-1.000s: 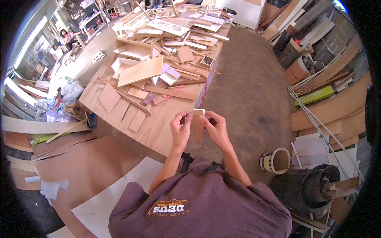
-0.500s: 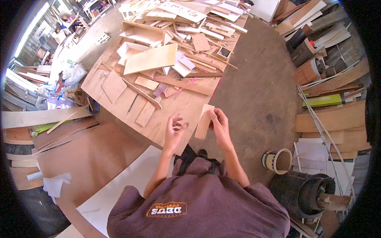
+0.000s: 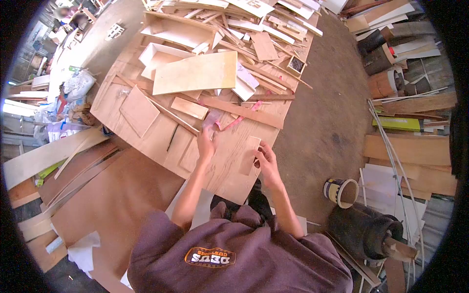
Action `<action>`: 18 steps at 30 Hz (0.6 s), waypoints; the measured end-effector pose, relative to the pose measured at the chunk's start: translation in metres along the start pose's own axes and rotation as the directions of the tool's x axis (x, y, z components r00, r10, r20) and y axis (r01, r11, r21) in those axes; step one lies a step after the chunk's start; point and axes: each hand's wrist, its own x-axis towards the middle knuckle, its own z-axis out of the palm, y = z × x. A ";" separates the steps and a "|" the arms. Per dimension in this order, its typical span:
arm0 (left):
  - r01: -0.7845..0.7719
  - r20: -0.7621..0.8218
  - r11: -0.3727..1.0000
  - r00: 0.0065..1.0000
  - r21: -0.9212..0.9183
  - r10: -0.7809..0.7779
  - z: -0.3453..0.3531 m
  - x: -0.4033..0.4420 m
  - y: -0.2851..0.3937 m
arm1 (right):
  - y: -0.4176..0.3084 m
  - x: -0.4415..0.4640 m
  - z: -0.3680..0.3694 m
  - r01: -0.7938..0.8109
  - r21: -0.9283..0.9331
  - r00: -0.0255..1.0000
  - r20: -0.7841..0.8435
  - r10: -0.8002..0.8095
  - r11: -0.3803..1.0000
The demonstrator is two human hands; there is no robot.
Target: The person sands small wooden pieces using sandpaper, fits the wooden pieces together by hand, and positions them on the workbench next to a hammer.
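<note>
My right hand (image 3: 266, 165) pinches the edge of a small, flat, rectangular wood piece (image 3: 249, 157), held tilted over the near corner of the workbench. My left hand (image 3: 206, 140) reaches onto the bench, its fingers closed at the lower edge of a thin purplish sheet (image 3: 212, 118). Part of that sheet is hidden by the fingers, and its kind is not clear. Just beyond lie a pale wood block (image 3: 189, 108), a pink strip (image 3: 240, 116) and a long brown board (image 3: 244, 111).
The plywood bench (image 3: 229, 180) carries a heap of offcuts, a wide pale panel (image 3: 195, 73) and an open wooden drawer box (image 3: 178, 34). A bucket (image 3: 341, 192) and a black drum (image 3: 366, 233) stand on the floor to the right. Boards are stacked along both sides.
My left hand has moved forward from beside the wood piece to the purplish sheet. My right hand still holds the wood piece, now more over the bench. The view has shifted slightly.
</note>
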 end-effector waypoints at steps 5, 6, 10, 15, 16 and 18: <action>-0.016 -0.126 0.846 0.987 0.532 0.098 0.024 0.051 -0.034 | 0.016 0.023 0.012 -0.046 0.076 0.999 0.016 0.045 0.996; -0.024 -0.115 0.850 0.988 0.527 0.099 0.024 0.055 -0.035 | 0.013 0.025 0.016 -0.046 0.076 0.999 0.002 0.046 0.996; 0.084 -0.017 0.844 0.996 0.530 -0.088 0.027 0.065 -0.045 | 0.006 0.034 0.018 -0.069 0.189 0.997 -0.025 0.075 0.980; 0.019 0.015 0.972 1.000 0.236 -0.023 0.021 0.049 -0.034 | 0.000 0.040 0.008 -0.073 0.313 0.995 -0.045 0.092 0.947; 0.013 0.019 0.973 1.000 0.231 -0.018 0.022 0.045 -0.032 | 0.000 0.041 0.007 -0.072 0.337 0.996 -0.031 0.087 0.939; -0.006 0.028 1.000 1.000 0.015 0.006 0.025 0.033 -0.032 | -0.002 0.039 0.003 -0.062 0.363 0.997 -0.028 0.077 0.930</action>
